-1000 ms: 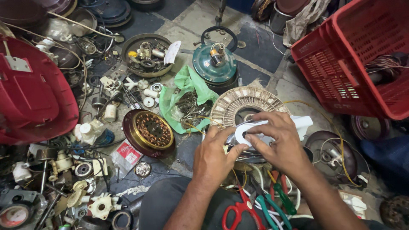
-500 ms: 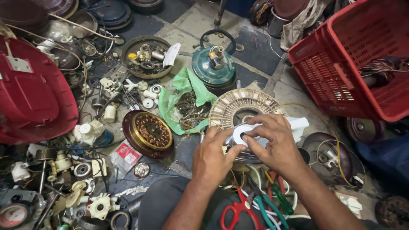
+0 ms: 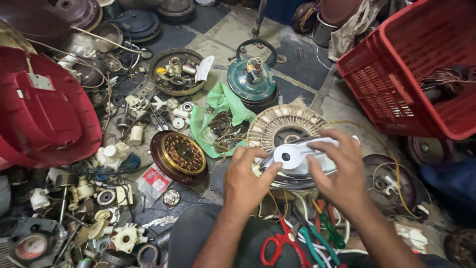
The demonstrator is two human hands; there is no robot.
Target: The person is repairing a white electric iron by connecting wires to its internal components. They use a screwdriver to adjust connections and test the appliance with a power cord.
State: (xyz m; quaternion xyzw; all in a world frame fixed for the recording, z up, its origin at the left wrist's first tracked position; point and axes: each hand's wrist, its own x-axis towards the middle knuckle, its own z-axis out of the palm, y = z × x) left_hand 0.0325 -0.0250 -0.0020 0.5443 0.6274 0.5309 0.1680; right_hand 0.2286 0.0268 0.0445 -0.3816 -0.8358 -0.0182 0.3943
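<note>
- left hand (image 3: 246, 179) and right hand (image 3: 339, 171) both closed on a shiny metal cover (image 3: 297, 160) with a white centre cap; its long axis runs left to right between them
- the cover sits just in front of the round wound stator (image 3: 282, 124), partly hiding it
- left of the stator, a green bag (image 3: 210, 119) holds small metal parts; beyond that, a round dish (image 3: 176, 72) holds bearings
- right of the stator, a red basket (image 3: 421, 64) holds wire coils

Both hands are on a shiny silver motor cover (image 3: 297, 164) with a white round patch: the left hand (image 3: 245, 181) grips its near edge, the right hand (image 3: 339, 168) wraps over the top. Just behind sits a pale wound stator ring (image 3: 277, 124), red scissors (image 3: 277, 245) lie below.
</note>
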